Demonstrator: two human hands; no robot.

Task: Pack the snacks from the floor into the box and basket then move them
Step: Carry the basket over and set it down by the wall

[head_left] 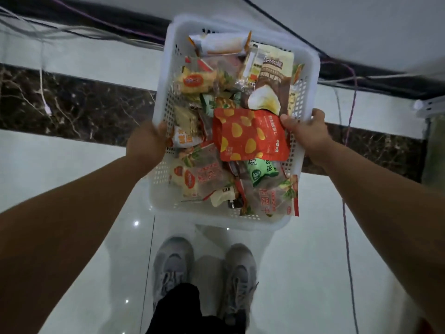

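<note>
A white perforated plastic basket (160, 198) hangs in the air above the floor, filled with several snack packets. A red packet with yellow dots (250, 136) lies on top near the middle, and a brown and cream packet (272, 80) lies toward the far right. My left hand (147, 143) grips the basket's left rim. My right hand (308, 133) grips its right rim, thumb inside the wall. No box is in view.
Glossy white floor tiles (301, 273) with a dark marble strip (72, 104) run below. My grey shoes (173, 268) stand under the basket. Loose cables (346, 237) trail along the floor at the right and along the far wall. A white ledge edge (428, 104) shows at right.
</note>
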